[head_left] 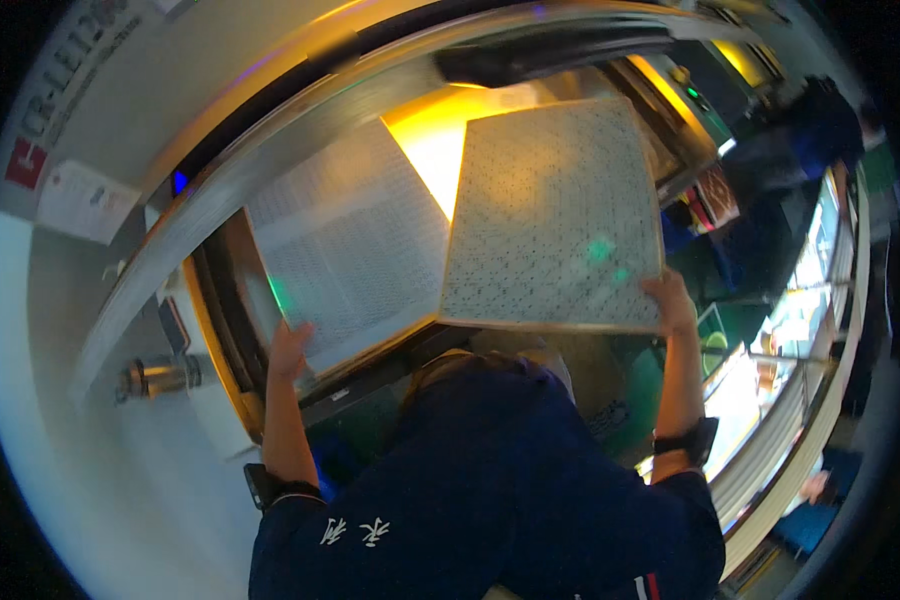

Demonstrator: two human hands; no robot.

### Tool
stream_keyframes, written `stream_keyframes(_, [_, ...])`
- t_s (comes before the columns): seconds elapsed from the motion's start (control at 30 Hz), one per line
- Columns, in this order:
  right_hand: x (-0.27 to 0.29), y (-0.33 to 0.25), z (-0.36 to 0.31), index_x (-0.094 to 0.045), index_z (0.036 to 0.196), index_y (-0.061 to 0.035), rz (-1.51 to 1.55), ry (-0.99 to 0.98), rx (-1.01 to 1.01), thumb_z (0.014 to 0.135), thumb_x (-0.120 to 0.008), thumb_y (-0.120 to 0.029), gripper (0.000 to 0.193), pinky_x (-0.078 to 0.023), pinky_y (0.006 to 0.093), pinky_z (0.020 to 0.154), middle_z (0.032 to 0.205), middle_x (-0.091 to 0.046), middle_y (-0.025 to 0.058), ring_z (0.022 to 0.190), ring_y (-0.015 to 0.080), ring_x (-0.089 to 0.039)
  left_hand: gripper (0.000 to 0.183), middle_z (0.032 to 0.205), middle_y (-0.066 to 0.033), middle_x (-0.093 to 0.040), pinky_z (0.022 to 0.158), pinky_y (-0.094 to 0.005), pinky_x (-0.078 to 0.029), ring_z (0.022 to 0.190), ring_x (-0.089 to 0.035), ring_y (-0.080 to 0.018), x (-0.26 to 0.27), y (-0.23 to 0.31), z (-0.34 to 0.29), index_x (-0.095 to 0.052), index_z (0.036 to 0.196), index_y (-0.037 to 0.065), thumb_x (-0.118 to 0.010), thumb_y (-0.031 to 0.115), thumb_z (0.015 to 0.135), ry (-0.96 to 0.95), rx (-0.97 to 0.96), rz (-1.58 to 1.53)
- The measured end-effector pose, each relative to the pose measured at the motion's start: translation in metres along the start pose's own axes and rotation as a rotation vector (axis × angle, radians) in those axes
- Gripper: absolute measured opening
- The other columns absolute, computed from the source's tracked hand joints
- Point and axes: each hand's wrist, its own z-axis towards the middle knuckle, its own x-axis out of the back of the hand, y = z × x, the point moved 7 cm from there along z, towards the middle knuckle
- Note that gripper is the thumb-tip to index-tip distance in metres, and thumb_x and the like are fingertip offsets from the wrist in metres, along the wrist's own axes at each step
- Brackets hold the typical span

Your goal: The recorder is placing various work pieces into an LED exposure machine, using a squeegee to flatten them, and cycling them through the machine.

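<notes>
Evidently gripping grey, dotted, rectangular panel cornerwise in closed right hand. Likewise pinching whitish rectangular sheet edgewise in left hand, presumably sparing both faces.

I'm standing in an industrial workshop, and the equipment says so. A big pale machine casing with lettering on its face stands beside us, and strong yellow light glows from the machine's open bed. Over it spread a thin sheet and a flat panel, both covered in close, repeating dark marks. A brass-coloured cylindrical fitting sits to the left; off to the right stands another person in dark clothing.
</notes>
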Motion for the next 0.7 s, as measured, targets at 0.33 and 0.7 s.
stream_keyframes(0.33, [-0.026, 0.002, 0.304, -0.034, 0.148, -0.012, -1.506, -0.028, 0.568, 0.084, -0.063, -0.057, 0.083, -0.038, 0.0534, 0.104, 0.143, -0.042, 0.0213, 0.133, 0.0334, -0.04, 0.084, 0.162, -0.0154, -0.013, 0.104, -0.0767, -0.02, 0.146, -0.014, -0.0464, -0.053, -0.033, 0.035, -0.021, 0.156, 0.026, -0.059, 0.057, 0.088, 0.347, -0.053, 1.216])
stream_keyframes(0.7, [-0.179, 0.025, 0.276, -0.019, 0.156, -0.0319, -1.49, -0.117, 0.451, 0.082, -0.049, -0.078, 0.092, -0.008, 0.0622, 0.117, 0.164, -0.009, 0.0102, 0.15, 0.0345, -0.008, 0.075, 0.164, -0.0137, -0.008, 0.103, -0.0796, -0.01, 0.145, -0.006, -0.0525, -0.113, -0.041, 0.041, -0.027, 0.154, 0.033, -0.049, 0.065, 0.09, 0.387, -0.113, 1.271])
